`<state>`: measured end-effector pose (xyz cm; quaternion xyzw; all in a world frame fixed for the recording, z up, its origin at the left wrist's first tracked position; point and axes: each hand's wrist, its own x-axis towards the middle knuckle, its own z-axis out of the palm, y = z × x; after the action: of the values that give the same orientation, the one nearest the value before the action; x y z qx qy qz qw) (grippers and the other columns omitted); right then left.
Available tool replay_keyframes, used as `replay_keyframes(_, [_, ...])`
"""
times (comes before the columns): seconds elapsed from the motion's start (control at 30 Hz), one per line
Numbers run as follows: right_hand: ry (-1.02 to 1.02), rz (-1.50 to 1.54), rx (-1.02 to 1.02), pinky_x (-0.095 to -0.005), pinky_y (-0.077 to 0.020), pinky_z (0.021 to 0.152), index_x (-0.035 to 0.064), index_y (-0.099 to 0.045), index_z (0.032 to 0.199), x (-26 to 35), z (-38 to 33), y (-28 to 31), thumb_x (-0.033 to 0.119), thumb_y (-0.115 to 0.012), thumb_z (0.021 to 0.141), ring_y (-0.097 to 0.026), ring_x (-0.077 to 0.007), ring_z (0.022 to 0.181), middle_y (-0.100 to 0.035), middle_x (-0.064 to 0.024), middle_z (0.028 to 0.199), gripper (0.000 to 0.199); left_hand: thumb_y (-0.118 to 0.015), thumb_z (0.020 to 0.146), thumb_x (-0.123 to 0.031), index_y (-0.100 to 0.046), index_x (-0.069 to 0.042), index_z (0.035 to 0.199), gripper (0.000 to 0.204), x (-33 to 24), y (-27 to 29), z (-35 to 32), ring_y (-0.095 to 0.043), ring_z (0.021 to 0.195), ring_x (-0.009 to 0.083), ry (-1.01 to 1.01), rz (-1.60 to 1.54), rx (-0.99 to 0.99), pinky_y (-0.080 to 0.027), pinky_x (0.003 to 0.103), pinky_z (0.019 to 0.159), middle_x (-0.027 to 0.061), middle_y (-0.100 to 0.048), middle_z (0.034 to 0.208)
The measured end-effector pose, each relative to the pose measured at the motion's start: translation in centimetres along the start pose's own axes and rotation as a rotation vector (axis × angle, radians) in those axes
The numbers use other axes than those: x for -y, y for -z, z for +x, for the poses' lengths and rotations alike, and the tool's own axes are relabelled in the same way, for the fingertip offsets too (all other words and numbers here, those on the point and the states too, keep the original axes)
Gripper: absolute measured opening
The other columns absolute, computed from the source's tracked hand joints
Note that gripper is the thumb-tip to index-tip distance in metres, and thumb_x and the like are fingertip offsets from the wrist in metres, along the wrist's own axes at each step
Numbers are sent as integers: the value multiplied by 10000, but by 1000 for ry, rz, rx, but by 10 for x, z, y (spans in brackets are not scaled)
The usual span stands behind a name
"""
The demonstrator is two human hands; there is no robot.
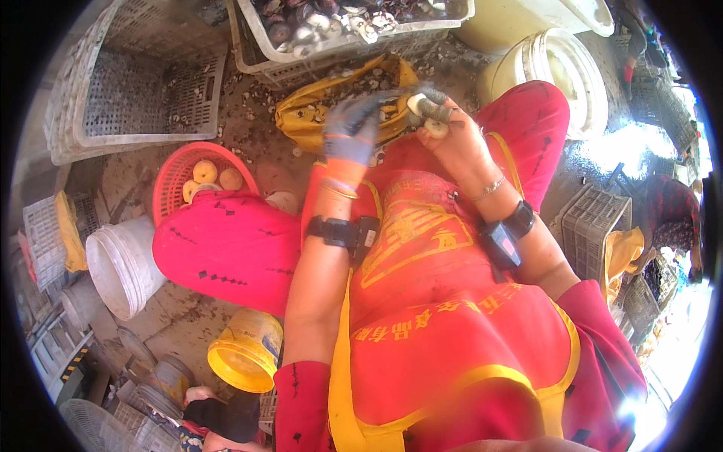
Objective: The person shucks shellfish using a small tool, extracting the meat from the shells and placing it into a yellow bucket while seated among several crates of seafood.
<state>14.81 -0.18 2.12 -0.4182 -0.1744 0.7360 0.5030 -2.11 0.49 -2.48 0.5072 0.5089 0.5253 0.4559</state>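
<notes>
My right hand [456,139], with dark covers on some fingertips, is closed on a pale, rounded piece [415,105]; its exact kind does not show. A second pale, rounded piece [435,129] is against the same fingers. My left hand [352,129], in a grey and orange glove, is close on the left, smeared by motion. Its fingers and anything in them cannot be made out. Below both hands a yellow sack [295,113] lies open, with dark and white scraps in it.
Ahead is a crate [265,47] heaped with dark purple and white pieces. Stacked crates [154,139] stand at the far left. A red basket [167,175] holds several round, peach-coloured items. Buckets [124,264] stand left, and a pale bucket [561,75] right. Scraps litter the floor.
</notes>
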Motion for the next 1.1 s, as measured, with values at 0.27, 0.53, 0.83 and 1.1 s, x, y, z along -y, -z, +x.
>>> replay_keyframes(0.27, [-178,475,-49,-289,-464,628,38,-503,1086,-20,14,29,105,-421,876,-551,-223,835,-569,-118,1072,235,-603,791,-43,-669,-45,973,193,3,-11,-6,-577,780,163,-48,-67,56,-450,271,720,79,-622,859])
replay_keyframes(0.53, [39,194,131,-290,-464,641,22,-500,1084,-16,12,19,117,-418,864,-535,-206,792,-568,-121,1066,253,-574,822,-17,-649,-45,1043,235,2,-8,-3,-593,844,130,-79,46,12,-452,235,744,74,-637,925])
replay_keyframes(0.83, [-79,208,7,-319,-477,683,49,-517,1076,-12,4,20,30,-418,822,-567,-201,845,-587,-104,1045,274,-588,793,-18,-679,-113,996,242,-12,-10,2,-601,754,181,-424,297,51,-465,268,720,98,-641,896])
replay_keyframes(1.1, [102,-233,-31,-274,-470,665,50,-520,1136,-2,-5,-5,28,-439,831,-552,-119,784,-598,-68,1038,317,-611,797,-48,-687,-128,995,226,0,-3,8,-603,742,185,-427,482,119,-480,276,683,94,-632,894])
